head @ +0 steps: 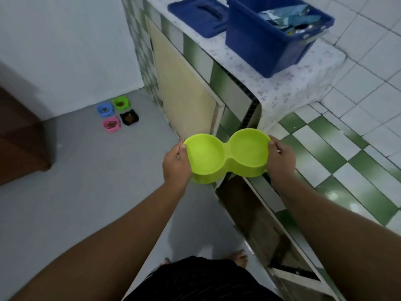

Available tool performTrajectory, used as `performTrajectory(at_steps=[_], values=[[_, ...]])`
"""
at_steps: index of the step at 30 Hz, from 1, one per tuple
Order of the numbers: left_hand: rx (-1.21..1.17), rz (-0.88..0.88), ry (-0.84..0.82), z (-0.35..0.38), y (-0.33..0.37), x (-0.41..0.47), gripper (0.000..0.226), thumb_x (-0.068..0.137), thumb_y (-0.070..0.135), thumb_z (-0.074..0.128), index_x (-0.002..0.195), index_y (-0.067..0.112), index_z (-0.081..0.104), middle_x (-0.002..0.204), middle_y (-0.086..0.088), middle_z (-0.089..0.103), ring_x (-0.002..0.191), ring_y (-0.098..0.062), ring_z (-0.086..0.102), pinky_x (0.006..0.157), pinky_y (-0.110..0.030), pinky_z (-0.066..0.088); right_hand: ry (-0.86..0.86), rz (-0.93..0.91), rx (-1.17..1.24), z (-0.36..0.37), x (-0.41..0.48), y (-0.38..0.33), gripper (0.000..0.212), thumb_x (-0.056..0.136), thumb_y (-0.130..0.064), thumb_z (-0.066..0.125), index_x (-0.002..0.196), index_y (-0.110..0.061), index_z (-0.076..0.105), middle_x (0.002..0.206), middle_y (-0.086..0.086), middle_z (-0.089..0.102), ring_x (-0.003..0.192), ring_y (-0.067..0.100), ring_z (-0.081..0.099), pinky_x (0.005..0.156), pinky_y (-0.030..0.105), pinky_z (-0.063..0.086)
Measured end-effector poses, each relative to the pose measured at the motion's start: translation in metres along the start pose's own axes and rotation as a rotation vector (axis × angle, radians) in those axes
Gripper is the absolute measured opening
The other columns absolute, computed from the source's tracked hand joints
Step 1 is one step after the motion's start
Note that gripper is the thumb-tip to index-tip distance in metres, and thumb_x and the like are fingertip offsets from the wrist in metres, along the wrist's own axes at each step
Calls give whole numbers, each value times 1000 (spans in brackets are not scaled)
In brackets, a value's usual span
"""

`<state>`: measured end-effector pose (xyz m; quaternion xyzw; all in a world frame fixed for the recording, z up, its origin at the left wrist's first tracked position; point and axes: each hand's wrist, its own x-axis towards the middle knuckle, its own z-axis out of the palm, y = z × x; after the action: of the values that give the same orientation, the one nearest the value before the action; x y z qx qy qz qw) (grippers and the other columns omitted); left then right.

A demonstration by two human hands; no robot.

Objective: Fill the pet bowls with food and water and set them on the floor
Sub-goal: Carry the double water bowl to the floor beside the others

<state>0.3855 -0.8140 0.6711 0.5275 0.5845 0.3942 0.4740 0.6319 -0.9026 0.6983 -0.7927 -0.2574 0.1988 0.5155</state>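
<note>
A person standing on a grey floor [86, 170] holds a lime-green double pet bowl [225, 155] in the air with both arms out, level with the front edge of a tiled counter [293, 83]. The left hand [175, 164] grips the bowl's left end and the right hand [281, 159] grips its right end. Each thumb lies over the rim, and the fingers are hidden beneath. Both wells look empty, though clear water would be hard to see in so soft a picture.

A brown wooden piece of furniture [19, 144] is cut off by the left edge of the view, and its kind cannot be told. A pale cupboard door [184, 88] sits in the counter's front.

An open blue plastic bin [260, 44] stands on the speckled counter top near its front edge. It holds crumpled foil bags [288, 17] whose print is unreadable. The bin's blue lid [195, 16] lies flat just beside it, towards the counter's far left corner.

Four small pet bowls sit in a tight cluster on the floor by the wall, near the counter's far end and well apart from the person. They are blue [105, 109], green [121, 102], pink [111, 124] and black [129, 118], each with something dark inside. Bare toes [239, 257] show at the bottom, partly hidden by dark clothing.
</note>
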Motion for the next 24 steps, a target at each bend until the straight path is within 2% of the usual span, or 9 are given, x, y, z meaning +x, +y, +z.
performTrajectory(at_steps=[3,4,7,9,13,20,22,24], values=[[-24,-16,50,-50,-8,20,35,108,29,46,130,15,71,127,-5,71,119,-22,63,104,-42,52,-85,-68,-64,45,-19,-16,37,103,-23,50,136,-12,64,114,6,66,104,22,60,87,34,48],[-27,-33,71,-69,-12,28,35,108,27,47,129,14,71,127,-6,72,119,-22,63,104,-41,51,-133,-87,-93,63,-25,-19,41,101,-29,50,136,-13,63,117,9,67,105,24,61,87,34,48],[-9,-88,133,-111,-23,48,34,108,26,49,129,12,71,129,-7,71,122,-24,62,107,-42,49,-239,-82,-149,107,-32,-23,57,92,-51,44,139,-24,60,126,14,61,110,30,61,95,44,52],[-23,-116,178,-141,-31,62,34,107,27,49,126,12,72,126,-8,72,120,-25,63,107,-44,50,-315,-106,-189,142,-33,-32,56,94,-51,44,142,-25,57,128,15,58,112,32,60,97,49,52],[-55,-122,281,-194,-36,87,29,108,23,49,117,12,75,111,0,71,110,-20,64,99,-36,50,-415,-223,-207,217,-25,-54,64,89,-57,41,135,-19,62,117,21,61,105,35,62,93,52,54],[-34,-113,475,-263,-44,153,30,107,19,50,123,8,74,117,-3,73,112,-18,64,97,-31,49,-615,-381,-146,342,-9,-114,54,87,-44,46,124,-13,71,93,24,68,82,29,67,72,45,57],[-35,-109,520,-275,-46,172,29,107,18,50,120,8,74,114,-3,74,108,-16,65,94,-29,50,-672,-359,-153,377,3,-129,54,86,-44,46,128,-18,69,101,22,68,91,29,68,81,46,58],[-43,-125,573,-284,-46,191,28,107,18,50,117,9,75,108,-3,74,103,-16,65,90,-28,50,-718,-358,-157,411,13,-144,54,88,-43,47,129,-15,68,105,21,68,95,31,67,87,46,56]])
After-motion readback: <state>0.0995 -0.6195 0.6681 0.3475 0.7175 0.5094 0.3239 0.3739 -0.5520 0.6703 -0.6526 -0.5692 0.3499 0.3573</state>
